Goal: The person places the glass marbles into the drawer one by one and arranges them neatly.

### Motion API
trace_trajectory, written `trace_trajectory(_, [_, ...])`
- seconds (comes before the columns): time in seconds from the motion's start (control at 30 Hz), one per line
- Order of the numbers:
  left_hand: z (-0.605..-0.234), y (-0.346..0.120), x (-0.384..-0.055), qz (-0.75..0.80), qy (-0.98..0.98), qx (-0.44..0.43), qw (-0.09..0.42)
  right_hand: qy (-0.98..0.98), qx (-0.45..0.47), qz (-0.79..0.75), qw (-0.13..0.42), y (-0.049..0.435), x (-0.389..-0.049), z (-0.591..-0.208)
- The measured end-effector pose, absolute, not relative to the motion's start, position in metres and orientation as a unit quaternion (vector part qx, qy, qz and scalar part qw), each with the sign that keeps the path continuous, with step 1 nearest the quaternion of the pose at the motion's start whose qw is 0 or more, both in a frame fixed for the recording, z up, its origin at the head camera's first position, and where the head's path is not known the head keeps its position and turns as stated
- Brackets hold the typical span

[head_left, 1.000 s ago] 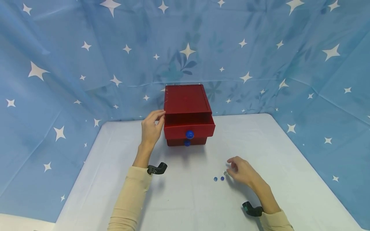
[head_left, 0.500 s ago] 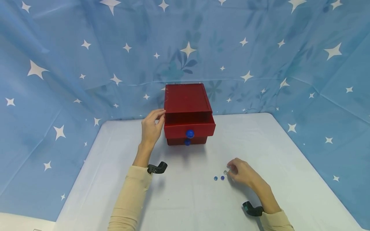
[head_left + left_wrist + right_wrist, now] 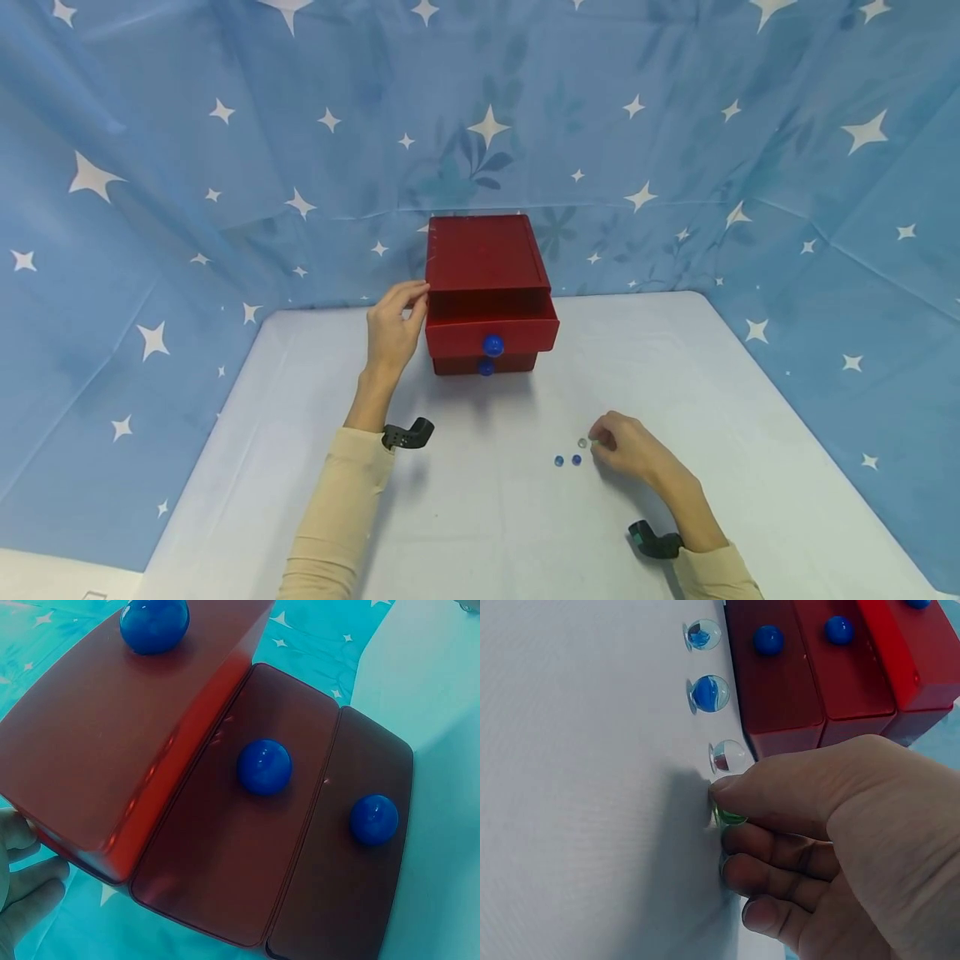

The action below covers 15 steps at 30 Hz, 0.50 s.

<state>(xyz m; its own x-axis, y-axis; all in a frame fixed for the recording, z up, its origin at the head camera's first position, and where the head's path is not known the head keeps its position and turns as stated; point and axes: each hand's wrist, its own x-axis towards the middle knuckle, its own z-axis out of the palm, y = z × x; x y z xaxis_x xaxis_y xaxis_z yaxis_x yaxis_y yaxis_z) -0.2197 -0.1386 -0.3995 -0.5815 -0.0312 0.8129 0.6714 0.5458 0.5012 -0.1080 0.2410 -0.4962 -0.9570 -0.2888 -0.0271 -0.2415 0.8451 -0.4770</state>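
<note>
On the table's right half, my right hand [image 3: 630, 446] pinches a green glass marble [image 3: 733, 817] between thumb and fingers, close over the tabletop. Beside it lies a clear marble [image 3: 729, 756], followed in a row by two bluish marbles, a swirled one [image 3: 710, 693] and a paler one [image 3: 704, 634]. My left hand [image 3: 393, 329] rests its fingertips against the left side of a red drawer box [image 3: 486, 250]. The box's top drawer [image 3: 457, 340] is pulled out, and its visible inside is dark. Below it, two more drawer fronts with blue knobs [image 3: 265, 766] are pushed in.
A white cloth covers the table [image 3: 465, 517]. Behind the box hangs a blue curtain [image 3: 337, 167] with white stars, which also runs along both sides. Each wrist carries a black camera strap [image 3: 408, 435].
My right hand's thumb and fingers have come together around the green marble. The left hand stays at the box, and the drawer has not moved.
</note>
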Motion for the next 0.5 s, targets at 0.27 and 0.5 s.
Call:
trace_trajectory(0.27, [-0.3994, -0.1386, -0.2190, -0.426, -0.779, -0.206, 0.411, 0.960, -0.129, -0.242, 0.051, 0.2402, -0.1075, -0.4958])
trace_trajectory(0.5, [-0.3995, -0.1374, -0.2188, -0.425, -0.777, -0.208, 0.415, 0.960, -0.124, -0.245, 0.048, 0.2405, -0.1073, -0.4943])
